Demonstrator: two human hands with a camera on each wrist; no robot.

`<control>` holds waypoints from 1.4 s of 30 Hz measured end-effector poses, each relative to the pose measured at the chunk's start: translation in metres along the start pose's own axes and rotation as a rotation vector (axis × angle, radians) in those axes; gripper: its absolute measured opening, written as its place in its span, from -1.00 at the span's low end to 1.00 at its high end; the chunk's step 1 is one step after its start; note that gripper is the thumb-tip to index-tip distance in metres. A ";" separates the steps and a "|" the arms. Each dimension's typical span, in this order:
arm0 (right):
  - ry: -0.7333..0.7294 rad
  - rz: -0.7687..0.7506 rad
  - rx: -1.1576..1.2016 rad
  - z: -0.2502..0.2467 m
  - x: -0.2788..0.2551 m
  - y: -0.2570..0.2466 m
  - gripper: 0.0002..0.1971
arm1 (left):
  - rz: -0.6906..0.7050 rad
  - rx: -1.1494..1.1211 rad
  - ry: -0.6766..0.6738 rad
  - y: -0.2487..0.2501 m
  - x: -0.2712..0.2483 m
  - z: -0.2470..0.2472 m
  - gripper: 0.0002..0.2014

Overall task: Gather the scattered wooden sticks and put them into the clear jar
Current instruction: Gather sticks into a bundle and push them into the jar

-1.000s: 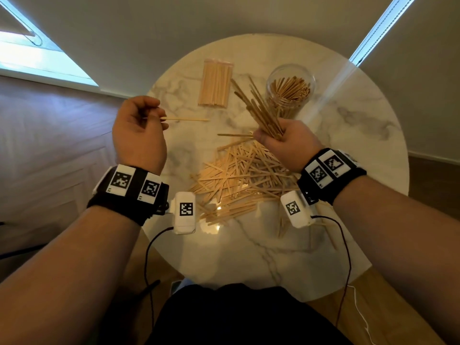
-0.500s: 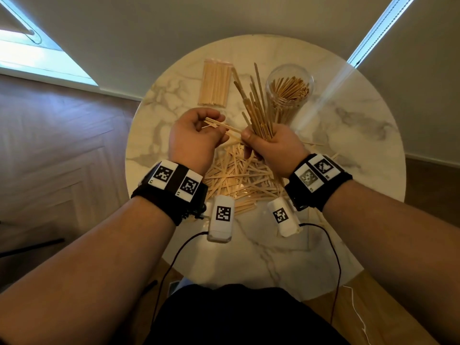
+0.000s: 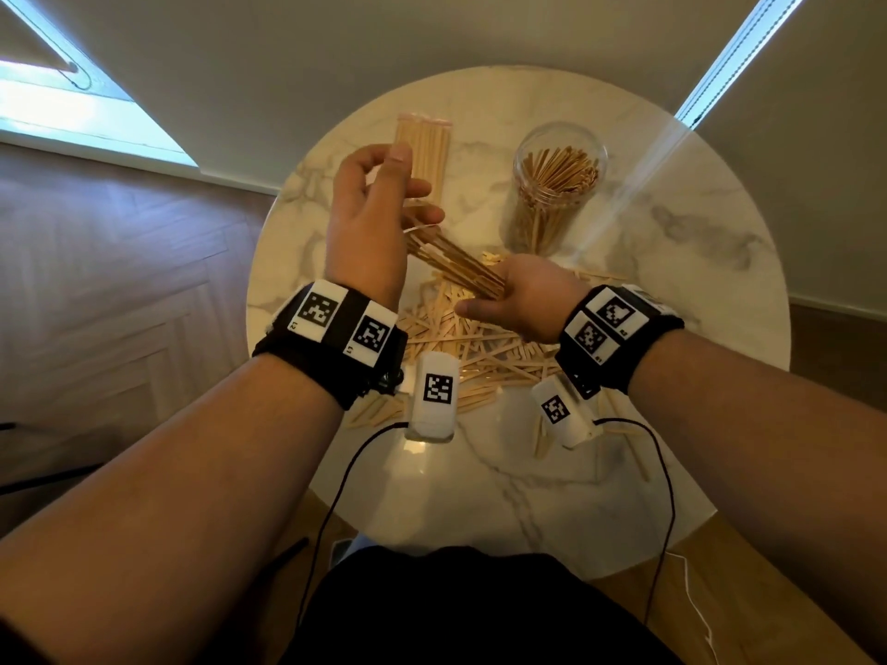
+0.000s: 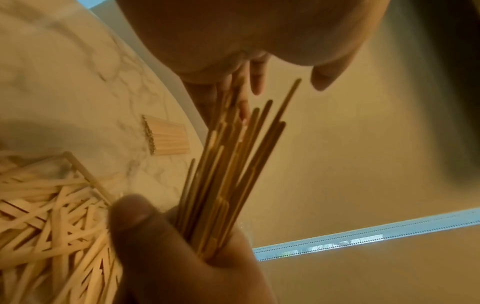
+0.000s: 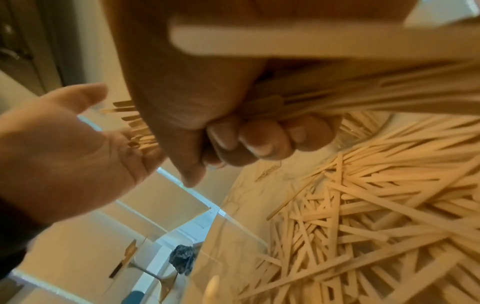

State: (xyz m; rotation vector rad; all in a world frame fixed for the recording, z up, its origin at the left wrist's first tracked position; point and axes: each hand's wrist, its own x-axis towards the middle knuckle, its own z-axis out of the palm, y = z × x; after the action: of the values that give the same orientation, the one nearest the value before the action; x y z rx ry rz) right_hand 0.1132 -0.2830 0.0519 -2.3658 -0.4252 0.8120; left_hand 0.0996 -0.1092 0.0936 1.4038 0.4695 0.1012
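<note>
My right hand (image 3: pixel 509 300) grips a bundle of thin wooden sticks (image 3: pixel 451 261) above the table, the bundle slanting up and to the left. My left hand (image 3: pixel 384 208) is open, its palm (image 5: pixel 64 156) against the bundle's free ends (image 5: pixel 137 133). In the left wrist view the bundle (image 4: pixel 228 174) fans out from the right fist (image 4: pixel 168 246) toward my left fingers (image 4: pixel 257 82). The clear jar (image 3: pixel 557 184), holding several sticks, stands at the back right. A heap of scattered sticks (image 3: pixel 475 348) lies on the table under both hands.
A tidy wrapped pack of sticks (image 3: pixel 422 141) lies at the back of the round marble table (image 3: pixel 672 290), left of the jar. A few loose sticks (image 3: pixel 619 439) lie near the front right. Cables hang from both wrist cameras over the near table edge.
My left hand carried a single stick over to the bundle, let it go and opened against the stick ends. My right hand tipped the bundle from upright to slanting left.
</note>
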 end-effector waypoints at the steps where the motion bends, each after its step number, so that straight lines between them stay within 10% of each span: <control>1: -0.010 0.011 -0.062 0.000 0.003 -0.003 -0.63 | 0.000 0.060 0.004 0.000 0.002 0.003 -0.69; 7: -0.017 0.045 -0.159 -0.004 0.013 -0.015 -0.60 | 0.212 0.496 -0.113 -0.004 -0.004 0.011 -0.86; 12: 0.004 -0.014 -0.090 -0.007 0.013 -0.020 -0.61 | 0.429 0.490 0.020 0.001 -0.002 0.004 -0.47; 18: 0.033 -0.012 -0.190 -0.006 0.020 -0.019 -0.58 | 0.325 0.886 -0.262 -0.003 0.000 -0.001 -0.44; 22: 0.004 -0.001 0.022 -0.006 0.014 -0.016 -0.59 | 0.353 0.418 -0.374 -0.002 -0.003 -0.003 -0.53; 28: 0.219 -0.044 0.666 -0.035 -0.011 -0.018 -0.60 | -0.100 -0.173 0.002 -0.006 0.000 -0.009 -0.54; 35: 0.434 -0.431 1.349 -0.069 -0.023 -0.054 -0.46 | -0.579 -0.231 -0.275 -0.034 -0.028 0.001 -0.29; 42: 0.401 -0.521 1.423 -0.070 -0.026 -0.068 -0.50 | -0.717 -0.513 -0.224 -0.022 -0.037 0.015 -0.38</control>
State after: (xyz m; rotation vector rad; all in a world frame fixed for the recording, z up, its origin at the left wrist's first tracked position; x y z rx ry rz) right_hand 0.1312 -0.2730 0.1514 -0.9526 -0.1509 0.1838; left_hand 0.0670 -0.1395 0.0832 0.6770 0.6764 -0.4828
